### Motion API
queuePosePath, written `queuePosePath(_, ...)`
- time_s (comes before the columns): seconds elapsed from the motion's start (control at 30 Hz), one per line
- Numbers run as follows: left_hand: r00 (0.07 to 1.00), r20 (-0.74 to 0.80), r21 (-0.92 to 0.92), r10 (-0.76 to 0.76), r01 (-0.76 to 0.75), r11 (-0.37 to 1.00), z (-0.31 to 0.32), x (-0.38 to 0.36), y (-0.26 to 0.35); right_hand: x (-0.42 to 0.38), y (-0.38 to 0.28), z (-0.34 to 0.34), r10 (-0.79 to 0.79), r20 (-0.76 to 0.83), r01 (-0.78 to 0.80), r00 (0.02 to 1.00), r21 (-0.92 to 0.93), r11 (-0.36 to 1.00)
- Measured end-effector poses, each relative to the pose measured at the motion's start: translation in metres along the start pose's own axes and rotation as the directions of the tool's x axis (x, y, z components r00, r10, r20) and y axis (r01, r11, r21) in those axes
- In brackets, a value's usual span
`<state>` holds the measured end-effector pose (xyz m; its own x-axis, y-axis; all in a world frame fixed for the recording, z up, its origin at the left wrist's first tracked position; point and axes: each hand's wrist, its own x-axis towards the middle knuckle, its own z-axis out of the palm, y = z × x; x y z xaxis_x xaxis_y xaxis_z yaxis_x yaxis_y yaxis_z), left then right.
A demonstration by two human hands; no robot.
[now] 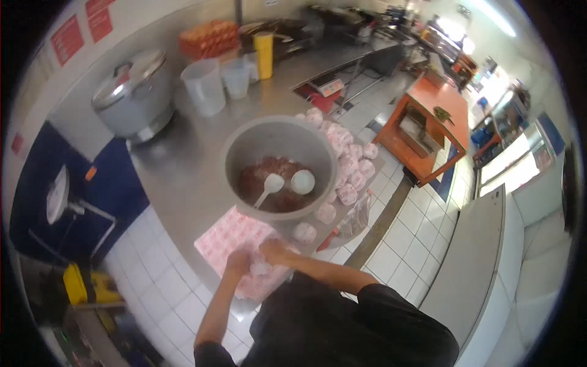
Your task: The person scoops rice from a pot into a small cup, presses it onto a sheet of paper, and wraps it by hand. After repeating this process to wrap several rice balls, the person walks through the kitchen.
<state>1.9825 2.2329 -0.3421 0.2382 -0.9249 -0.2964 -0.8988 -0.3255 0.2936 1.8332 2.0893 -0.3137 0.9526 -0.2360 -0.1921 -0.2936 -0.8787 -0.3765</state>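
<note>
At the counter's near end, my left hand (239,262) and my right hand (273,251) are close together over pink-and-white printed wrapping paper (225,237). The fingers of both look curled in on a sheet of it, with a whitish lump (262,269) between them; blur hides the detail. Just beyond stands a large grey pot (278,136) with reddish-brown food (269,168) low inside. A white spoon (273,183) and a small white cup (302,181) lie in the pot. Several paper-wrapped round bundles (348,165) are heaped along its right side.
A big lidded cooker (136,98) stands at the back left. Plastic jugs (205,88), a yellow cup (263,55) and egg trays (209,40) are behind the pot. A clear plastic bag (354,220) lies at the counter's right edge. An orange table (437,101) stands across the aisle.
</note>
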Motion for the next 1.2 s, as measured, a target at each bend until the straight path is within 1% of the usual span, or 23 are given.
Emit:
queuePosePath(0.03,0.997,-0.072,-0.004,0.037,-0.037,0.999,0.036,0.001,-0.016,-0.010,-0.001,-0.012,-0.027,-0.007,0.027,1.000,0.011,1.000)
queuePosePath(0.07,0.987,-0.150,0.019,0.052,-0.050,0.999,0.001,-0.018,0.005,-0.006,0.004,0.003,0.019,0.019,-0.020,1.000,0.045,0.999)
queuePosePath(0.1,0.991,-0.127,-0.178,-0.049,0.026,0.984,-0.034,-0.039,0.021,-0.003,0.002,0.025,0.056,0.050,-0.059,0.997,0.076,0.995)
queuePosePath(0.17,0.936,-0.324,-0.277,-0.136,0.044,0.960,-0.036,-0.075,0.041,-0.051,-0.012,-0.020,-0.099,-0.169,0.124,0.981,0.144,0.982)
queuePosePath(0.27,0.800,-0.445,-0.516,-0.403,0.139,0.845,-0.009,-0.109,0.084,-0.081,-0.028,-0.003,-0.075,-0.265,0.086,0.961,0.028,0.996)
queuePosePath(0.33,0.570,-0.592,-0.669,-0.570,0.047,0.742,0.013,-0.111,0.108,-0.090,-0.030,0.008,-0.052,-0.420,0.109,0.906,0.112,0.988)
queuePosePath(0.4,0.578,-0.620,-0.609,-0.531,0.072,0.790,0.013,-0.126,0.128,-0.108,-0.041,0.003,-0.009,-0.278,0.061,0.960,0.178,0.982)
queuePosePath(0.47,0.582,-0.654,-0.543,-0.484,0.084,0.835,-0.004,-0.131,0.139,-0.116,-0.054,0.000,-0.064,-0.423,0.122,0.904,0.113,0.986)
queuePosePath(0.53,0.671,-0.566,-0.508,-0.479,0.174,0.844,-0.015,-0.135,0.145,-0.116,-0.053,0.009,-0.047,-0.426,0.130,0.903,0.168,0.977)
queuePosePath(0.6,0.652,-0.527,-0.618,-0.545,0.146,0.772,0.002,-0.121,0.138,-0.106,-0.057,0.013,-0.024,-0.441,0.134,0.897,0.221,0.966)
queuePosePath(0.67,0.635,-0.483,-0.717,-0.603,0.109,0.689,0.009,-0.109,0.140,-0.084,-0.067,0.001,0.384,-0.194,-0.204,0.903,0.593,0.779)
queuePosePath(0.7,0.664,-0.264,-0.944,-0.700,-0.028,0.329,0.008,-0.105,0.141,-0.077,-0.068,-0.007,0.383,-0.202,-0.199,0.901,0.593,0.780)
queuePosePath(0.73,0.725,-0.030,-0.986,-0.688,-0.133,-0.097,0.005,-0.102,0.140,-0.070,-0.070,-0.016,0.464,-0.085,-0.273,0.882,0.710,0.649)
queuePosePath(0.77,0.731,-0.043,-0.987,-0.681,-0.135,-0.082,0.001,-0.099,0.139,-0.064,-0.072,-0.023,0.522,0.038,-0.338,0.852,0.801,0.494)
queuePosePath(0.8,0.708,0.011,-0.955,-0.707,-0.202,-0.217,-0.003,-0.096,0.139,-0.062,-0.069,-0.022,0.529,0.023,-0.327,0.848,0.809,0.488)
queuePosePath(0.83,0.690,0.076,-0.899,-0.720,-0.264,-0.348,-0.006,-0.095,0.141,-0.064,-0.065,-0.019,0.472,0.098,-0.294,0.876,0.884,0.362)
queuePosePath(0.87,0.705,0.059,-0.903,-0.707,-0.264,-0.338,-0.011,-0.092,0.142,-0.062,-0.059,-0.019,0.399,0.152,-0.259,0.904,0.938,0.232)
queuePosePath(0.93,0.646,-0.005,-0.888,-0.764,-0.354,-0.293,-0.040,-0.088,0.155,-0.066,-0.067,-0.039,0.381,-0.014,-0.098,0.924,0.957,0.273)
queuePosePath(1.03,0.572,-0.211,-0.908,-0.793,-0.415,-0.058,-0.085,-0.083,0.171,-0.072,-0.092,-0.081,0.354,-0.339,0.204,0.872,0.908,0.366)
queuePosePath(1.07,0.543,-0.294,-0.885,-0.787,-0.465,0.009,-0.114,-0.086,0.182,-0.074,-0.102,-0.108,0.373,-0.266,0.169,0.889,0.947,0.273)
queuePosePath(1.1,0.538,-0.348,-0.872,-0.768,-0.487,0.053,-0.135,-0.087,0.190,-0.080,-0.112,-0.141,0.347,-0.348,0.231,0.871,0.913,0.337)
queuePosePath(1.13,0.526,-0.400,-0.855,-0.751,-0.509,0.099,-0.153,-0.087,0.199,-0.087,-0.121,-0.167,0.347,-0.370,0.288,0.862,0.920,0.265)
queuePosePath(1.2,0.565,-0.429,-0.833,-0.705,-0.549,0.067,-0.182,-0.083,0.220,-0.096,-0.125,-0.198,0.382,-0.513,0.421,0.769,0.855,0.301)
